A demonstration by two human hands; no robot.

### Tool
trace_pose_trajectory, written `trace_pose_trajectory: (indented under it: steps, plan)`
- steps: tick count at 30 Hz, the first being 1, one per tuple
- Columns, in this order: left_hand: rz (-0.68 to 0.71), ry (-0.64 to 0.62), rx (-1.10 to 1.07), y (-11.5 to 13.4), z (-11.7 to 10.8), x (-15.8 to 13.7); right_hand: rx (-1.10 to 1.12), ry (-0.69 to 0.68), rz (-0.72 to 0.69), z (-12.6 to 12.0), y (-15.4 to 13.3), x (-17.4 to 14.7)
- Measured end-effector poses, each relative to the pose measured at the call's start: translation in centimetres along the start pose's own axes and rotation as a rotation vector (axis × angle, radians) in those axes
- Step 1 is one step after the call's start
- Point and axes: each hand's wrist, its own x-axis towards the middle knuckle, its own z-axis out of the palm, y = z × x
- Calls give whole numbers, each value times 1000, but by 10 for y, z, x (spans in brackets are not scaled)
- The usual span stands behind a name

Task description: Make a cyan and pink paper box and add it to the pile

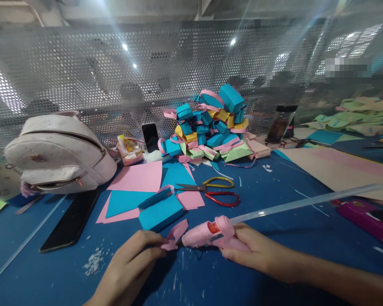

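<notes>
1. Pink paper strip [178, 230], lower centre of the frame, pinched in the left hand's [127, 260] closed fingertips.
2. Glue gun [207, 233], right of lower centre, wrapped in the right hand [258, 251]; its tip points at the strip, contact unclear.
3. Apparent step: gluing the strip; the next move likely calls for a steady pinch.
4. Blue paper box [162, 213], centre; scissors [207, 187] beyond.
5. Paper pile [207, 127], upper centre.
</notes>
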Motion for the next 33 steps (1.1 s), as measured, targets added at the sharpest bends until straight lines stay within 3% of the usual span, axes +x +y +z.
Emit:
trace_pose_trajectory:
  steps: [11, 24, 33]
  plan:
    - [-9, -17, -9, 2, -1, 3, 64, 61, 3, 7, -7, 0]
    - [-28, -44, -7, 2, -3, 1, -3, 31, -38, 5, -8, 0]
    - [-24, -37, -15, 1, -4, 2, -65, 41, 39, 7, -7, -1]
